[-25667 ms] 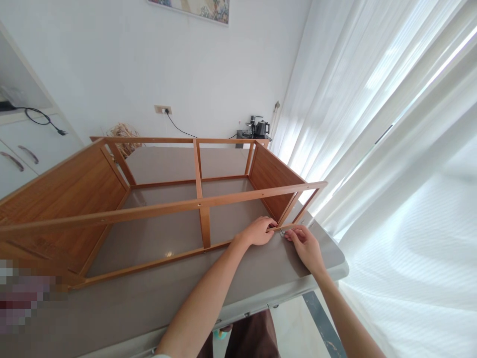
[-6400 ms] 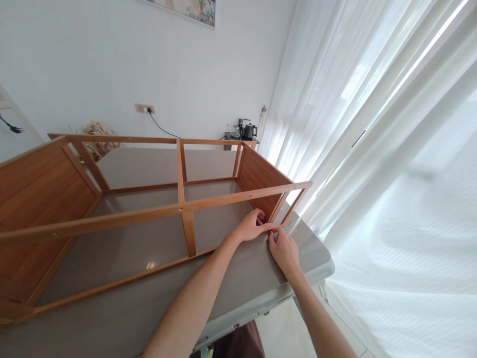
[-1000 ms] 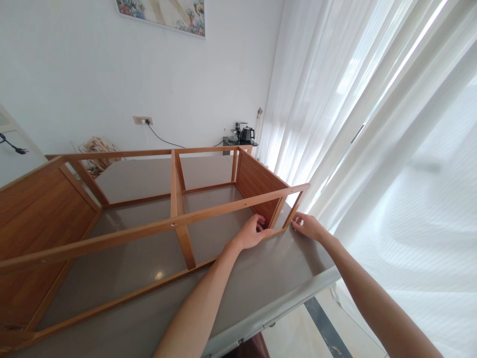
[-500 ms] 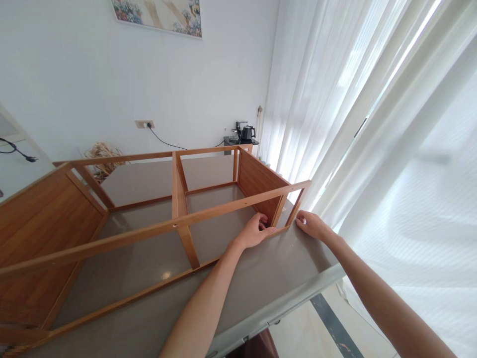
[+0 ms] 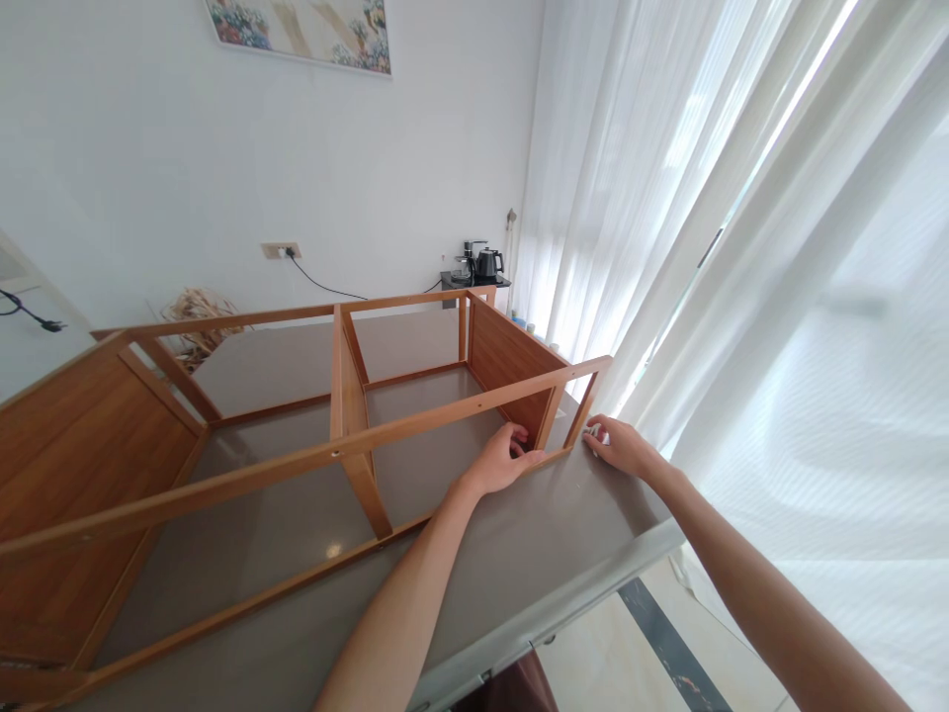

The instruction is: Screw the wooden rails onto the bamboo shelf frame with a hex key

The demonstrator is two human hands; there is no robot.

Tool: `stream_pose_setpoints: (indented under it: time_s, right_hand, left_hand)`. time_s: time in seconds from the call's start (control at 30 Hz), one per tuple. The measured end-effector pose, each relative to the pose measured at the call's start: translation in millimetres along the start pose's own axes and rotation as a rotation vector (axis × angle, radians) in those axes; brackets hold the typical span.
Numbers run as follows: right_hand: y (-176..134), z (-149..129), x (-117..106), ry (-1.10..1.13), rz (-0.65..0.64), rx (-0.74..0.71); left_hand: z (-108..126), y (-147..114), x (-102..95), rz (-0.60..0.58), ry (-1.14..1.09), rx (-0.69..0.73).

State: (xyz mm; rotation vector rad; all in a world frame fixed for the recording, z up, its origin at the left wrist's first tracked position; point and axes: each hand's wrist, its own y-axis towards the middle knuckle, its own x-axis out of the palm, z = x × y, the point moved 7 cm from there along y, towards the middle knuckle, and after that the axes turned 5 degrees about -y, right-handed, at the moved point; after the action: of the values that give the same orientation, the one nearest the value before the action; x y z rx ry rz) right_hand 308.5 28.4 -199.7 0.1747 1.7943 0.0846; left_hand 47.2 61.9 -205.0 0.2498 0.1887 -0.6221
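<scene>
A wooden shelf frame (image 5: 445, 407) lies on its side across the grey tabletop (image 5: 549, 534). My left hand (image 5: 508, 460) is closed around its near lower rail, close to the right end panel (image 5: 511, 361). The thumb rests along the rail and the fingers curl to the inner side, partly hidden. Just beyond the frame's right end, my right hand (image 5: 619, 445) pinches something small and whitish (image 5: 591, 432) over the tabletop. Its kind cannot be made out.
White curtains (image 5: 741, 297) hang close on the right. A black kettle (image 5: 489, 263) and a coffee maker stand on a small dark table at the back. Dried stalks (image 5: 197, 321) are behind the frame at left. The table's metal edge (image 5: 563, 613) runs in front of me.
The view has shifted slightly. My right hand has lifted and turned a little, so the small whitish thing shows more at its fingertips. My left hand stays on the rail.
</scene>
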Motion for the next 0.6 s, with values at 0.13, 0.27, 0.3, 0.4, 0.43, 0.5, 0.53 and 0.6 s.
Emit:
stream_pose_setpoints:
  time_s: [0.13,0.27,0.3,0.4,0.43,0.5,0.53,0.6]
  right_hand:
    - [-36,2,-16,0.007,0.129,0.065]
    - [-81,-4,-19,0.051,0.169,0.084]
    - [-90,-6,-19,0.082,0.171,0.091]
    - [-107,-16,-19,0.178,0.194,0.114]
    - [-110,-20,-20,0.208,0.199,0.111]
    - [-112,-31,-19,0.276,0.191,0.085]
    - [-112,-37,-17,0.310,0.180,0.063]
    - [-112,-49,-12,0.371,0.153,0.024]
  left_hand:
    - [1,0,0.3,0.001,-0.008,0.010]
    - [1,0,0.3,0.027,0.032,0.021]
    - [2,0,-0.4,0.043,0.058,0.024]
    - [10,-2,-3.0,0.080,0.164,0.053]
    - [14,-3,-3.5,0.083,0.205,0.068]
    - [26,-9,-4.8,0.092,0.287,0.090]
    - [33,-14,-5.6,0.099,0.322,0.098]
    - [48,-29,-5.8,0.099,0.362,0.113]
